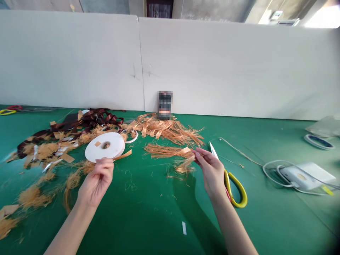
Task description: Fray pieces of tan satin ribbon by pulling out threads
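Head view, from where I stand: the left hand (97, 180) has its fingers (105, 166) curled against the lower rim of a white ribbon roll (105, 147), while the right hand (209, 170) pinches a frayed tan ribbon strip (186, 151) between thumb and forefinger (yellow-handled scissors (235, 189) sit just beneath that hand), above a green cutting mat (148, 212), with loose tan fibres (164, 131) heaped beyond.

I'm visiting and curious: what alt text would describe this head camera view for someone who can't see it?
Two bare hands work above a green tabletop: the left hand holds a white ribbon roll, and the right hand pinches frayed tan ribbon fibres. Yellow-handled scissors lie beside the right hand, near heaps of shredded ribbon.
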`<state>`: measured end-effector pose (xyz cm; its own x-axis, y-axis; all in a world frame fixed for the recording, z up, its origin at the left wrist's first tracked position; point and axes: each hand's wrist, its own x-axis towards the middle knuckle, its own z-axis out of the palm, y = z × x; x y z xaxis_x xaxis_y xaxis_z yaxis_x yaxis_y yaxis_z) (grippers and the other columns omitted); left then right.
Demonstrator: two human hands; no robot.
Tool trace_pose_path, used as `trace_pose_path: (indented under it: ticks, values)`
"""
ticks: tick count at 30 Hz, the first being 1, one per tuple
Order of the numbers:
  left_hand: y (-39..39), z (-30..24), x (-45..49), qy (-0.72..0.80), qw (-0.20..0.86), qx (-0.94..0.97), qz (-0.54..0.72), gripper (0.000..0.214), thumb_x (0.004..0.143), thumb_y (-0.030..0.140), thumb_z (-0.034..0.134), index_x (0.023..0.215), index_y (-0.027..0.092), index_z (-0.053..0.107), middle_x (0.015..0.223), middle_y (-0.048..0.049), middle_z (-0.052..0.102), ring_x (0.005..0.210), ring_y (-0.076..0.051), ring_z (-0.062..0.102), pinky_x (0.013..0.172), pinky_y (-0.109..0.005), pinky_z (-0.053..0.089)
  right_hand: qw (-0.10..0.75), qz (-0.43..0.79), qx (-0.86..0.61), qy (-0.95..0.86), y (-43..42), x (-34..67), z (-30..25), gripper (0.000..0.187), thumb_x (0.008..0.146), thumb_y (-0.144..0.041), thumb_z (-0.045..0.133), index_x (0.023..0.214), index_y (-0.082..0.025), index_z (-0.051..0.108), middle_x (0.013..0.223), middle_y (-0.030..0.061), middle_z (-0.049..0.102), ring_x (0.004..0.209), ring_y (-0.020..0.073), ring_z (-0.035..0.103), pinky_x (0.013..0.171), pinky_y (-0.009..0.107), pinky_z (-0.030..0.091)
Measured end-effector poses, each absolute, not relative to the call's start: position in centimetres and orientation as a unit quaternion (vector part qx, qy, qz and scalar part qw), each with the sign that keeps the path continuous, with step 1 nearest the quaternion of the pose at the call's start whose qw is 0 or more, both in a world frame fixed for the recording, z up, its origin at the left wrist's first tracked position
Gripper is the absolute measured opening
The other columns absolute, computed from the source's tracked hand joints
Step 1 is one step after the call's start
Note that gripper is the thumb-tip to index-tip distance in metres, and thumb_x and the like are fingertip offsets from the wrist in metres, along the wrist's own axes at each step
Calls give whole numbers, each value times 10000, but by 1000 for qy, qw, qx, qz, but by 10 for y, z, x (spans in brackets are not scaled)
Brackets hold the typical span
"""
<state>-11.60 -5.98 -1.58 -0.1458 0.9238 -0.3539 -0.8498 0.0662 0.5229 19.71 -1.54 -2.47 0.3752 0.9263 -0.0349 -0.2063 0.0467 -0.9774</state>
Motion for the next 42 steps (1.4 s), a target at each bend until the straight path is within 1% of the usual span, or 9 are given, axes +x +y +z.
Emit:
trace_pose_path:
  ticks: [5,9,13,16,22,26,29,32,42]
  values:
    - [-58,-24,-88,499,650,325,472,68,824,218,608,818,152,620,556,52,451,380,-29,241,339,-167,169,614,471,-525,-354,-21,195,-26,281,678,-346,756,909,-193,708,926,54,733,822,157,662,733,276,515]
    - [-56,-26,-68,598,456,613,242,242,716,410,699,839,205,661,504,52,447,451,-101,357,459,-227,212,609,474,-523,-362,-20,194,-24,293,679,-357,755,919,-196,708,926,57,732,820,166,668,734,290,524]
    - [-52,-20,-63,547,399,717,166,165,791,279,581,647,214,632,657,-12,626,609,-169,517,574,-260,294,604,478,-516,-375,-17,192,-20,302,682,-367,750,921,-190,700,934,72,730,807,182,674,738,321,533]
    - [-44,-16,-64,500,470,699,202,238,848,259,497,639,204,597,724,-19,637,680,-173,550,644,-264,353,606,474,-511,-384,-16,190,-18,284,682,-358,752,906,-191,697,899,63,732,781,174,673,745,325,535]
    - [-24,-20,-37,288,679,400,545,216,815,188,589,621,171,496,1187,-56,597,1188,-207,488,1002,-331,374,576,500,-513,-393,-17,172,-29,280,644,-377,767,838,-182,711,817,48,726,696,174,671,693,329,544]
    - [-12,-36,-19,255,743,210,582,202,812,50,533,658,171,486,663,19,524,688,-64,579,654,-147,487,573,507,-509,-394,-15,164,-43,319,625,-400,777,834,-168,713,804,61,731,691,181,669,684,332,543]
    - [-8,-47,-17,285,764,224,534,189,796,44,552,652,150,493,582,52,408,420,-11,336,353,-91,236,583,500,-508,-390,-14,166,-51,327,633,-405,773,858,-176,709,845,58,732,728,185,671,695,328,541]
    - [-10,-47,-19,324,758,297,482,64,802,149,613,744,122,602,586,45,434,396,-6,224,343,-143,123,594,490,-506,-390,-14,168,-57,300,655,-386,764,870,-186,704,859,49,728,752,188,670,696,324,540]
    - [-17,-37,-30,482,622,584,201,341,716,462,661,817,140,711,603,-13,589,418,-57,299,410,-242,149,602,500,-477,-400,-10,171,-65,268,710,-373,726,920,-208,706,935,39,735,730,158,664,742,311,520]
